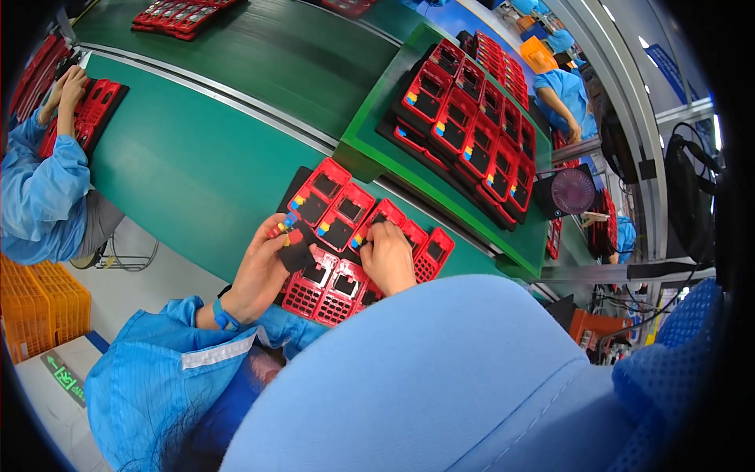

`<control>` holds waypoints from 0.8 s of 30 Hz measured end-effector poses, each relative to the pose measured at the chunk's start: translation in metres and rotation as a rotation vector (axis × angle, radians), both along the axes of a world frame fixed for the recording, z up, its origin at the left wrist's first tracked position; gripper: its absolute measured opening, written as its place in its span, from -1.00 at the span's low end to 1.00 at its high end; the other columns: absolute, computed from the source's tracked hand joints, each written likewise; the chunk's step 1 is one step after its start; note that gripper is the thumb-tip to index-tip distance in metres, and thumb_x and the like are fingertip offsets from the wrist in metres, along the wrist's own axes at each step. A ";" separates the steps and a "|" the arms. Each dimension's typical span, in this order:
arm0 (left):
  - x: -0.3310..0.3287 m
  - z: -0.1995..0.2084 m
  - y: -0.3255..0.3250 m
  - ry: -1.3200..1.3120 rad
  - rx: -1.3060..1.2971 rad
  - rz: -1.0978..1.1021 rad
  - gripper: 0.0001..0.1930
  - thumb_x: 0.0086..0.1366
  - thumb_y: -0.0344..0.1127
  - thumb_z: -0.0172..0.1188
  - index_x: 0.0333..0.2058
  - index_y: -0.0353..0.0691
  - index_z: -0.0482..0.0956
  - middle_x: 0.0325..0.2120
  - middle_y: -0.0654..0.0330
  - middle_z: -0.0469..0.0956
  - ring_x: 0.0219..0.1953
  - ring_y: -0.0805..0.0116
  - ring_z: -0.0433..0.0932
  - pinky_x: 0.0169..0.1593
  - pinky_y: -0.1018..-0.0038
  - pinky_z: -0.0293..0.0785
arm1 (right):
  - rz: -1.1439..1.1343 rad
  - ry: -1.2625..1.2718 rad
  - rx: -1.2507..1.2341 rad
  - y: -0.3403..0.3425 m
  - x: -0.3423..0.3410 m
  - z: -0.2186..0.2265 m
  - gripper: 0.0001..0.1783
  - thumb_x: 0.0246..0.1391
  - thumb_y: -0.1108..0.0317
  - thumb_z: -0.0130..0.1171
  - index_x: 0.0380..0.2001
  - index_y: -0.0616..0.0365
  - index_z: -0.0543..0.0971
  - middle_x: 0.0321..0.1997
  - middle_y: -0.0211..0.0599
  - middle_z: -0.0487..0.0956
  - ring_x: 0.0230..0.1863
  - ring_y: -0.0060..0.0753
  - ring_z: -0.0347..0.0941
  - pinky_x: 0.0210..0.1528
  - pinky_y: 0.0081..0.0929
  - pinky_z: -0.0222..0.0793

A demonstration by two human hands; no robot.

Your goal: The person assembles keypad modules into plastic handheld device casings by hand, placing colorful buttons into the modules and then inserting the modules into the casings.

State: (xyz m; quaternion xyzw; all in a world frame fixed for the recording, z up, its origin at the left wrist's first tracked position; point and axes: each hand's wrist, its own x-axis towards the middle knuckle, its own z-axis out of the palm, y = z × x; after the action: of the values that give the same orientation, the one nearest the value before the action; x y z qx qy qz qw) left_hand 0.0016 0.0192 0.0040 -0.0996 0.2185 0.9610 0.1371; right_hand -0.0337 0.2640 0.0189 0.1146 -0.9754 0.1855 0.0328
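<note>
My left hand (258, 266) grips a small black sheet with coloured tabs (296, 253), in red, yellow and blue, above the left side of a tray of red phone housings. My right hand (389, 258) rests over a housing in the tray's far row, fingertips pressed together on it; whatever they pinch is hidden. Left of it lie two red housings (344, 223) with black panels and blue and yellow tabs. Nearer me, a row of red housings with black keypads (340, 293) sits partly behind my right hand and the cap brim.
A green raised shelf (358, 149) at the right carries stacked trays of red housings (472, 118). Beyond the green bench (173, 149) runs a dark green conveyor (259, 59). A co-worker in blue (47, 189) handles red housings at the left, near orange crates (47, 303). A small fan (572, 191) stands right.
</note>
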 end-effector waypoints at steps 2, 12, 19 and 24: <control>0.001 0.000 0.000 0.007 0.006 0.001 -0.65 0.47 -0.46 -0.01 0.19 -0.20 0.29 0.13 0.04 0.44 0.19 0.20 0.48 0.27 0.22 0.48 | 0.017 -0.087 0.083 -0.001 -0.014 -0.001 -0.75 -0.07 0.42 0.23 -0.30 0.36 0.57 -0.22 0.10 0.59 -0.14 0.15 0.55 -0.06 -0.02 0.52; 0.006 0.000 -0.010 0.005 0.016 0.020 -0.64 0.44 -0.47 0.02 0.18 -0.20 0.31 0.08 0.06 0.47 0.16 0.23 0.49 0.23 0.25 0.51 | 0.011 0.140 -0.106 -0.018 0.001 -0.006 -0.84 0.05 0.47 0.28 -0.31 0.28 0.53 -0.25 0.02 0.55 -0.19 0.11 0.54 -0.13 -0.09 0.51; 0.004 0.008 -0.004 0.029 0.048 -0.029 -0.65 0.45 -0.46 0.03 0.18 -0.20 0.31 0.07 0.10 0.47 0.16 0.26 0.50 0.25 0.25 0.50 | 0.095 0.008 -0.188 0.000 -0.008 -0.010 -0.80 0.05 0.51 0.33 -0.23 0.27 0.56 -0.19 -0.08 0.56 -0.20 -0.05 0.58 -0.14 -0.22 0.55; 0.008 0.003 0.003 0.003 0.035 -0.037 -0.65 0.44 -0.47 0.03 0.17 -0.23 0.32 0.09 0.10 0.46 0.19 0.27 0.47 0.26 0.24 0.48 | 0.101 -0.112 -0.335 0.015 0.006 0.005 -0.67 0.03 0.58 0.34 -0.09 0.23 0.59 -0.06 -0.12 0.56 -0.15 -0.20 0.62 -0.08 -0.37 0.60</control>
State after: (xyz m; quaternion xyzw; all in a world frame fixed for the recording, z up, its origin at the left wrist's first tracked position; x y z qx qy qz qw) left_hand 0.0098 0.0225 0.0070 -0.0917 0.2038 0.9621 0.1561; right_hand -0.0281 0.2790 0.0234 0.1458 -0.9242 0.3528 -0.0123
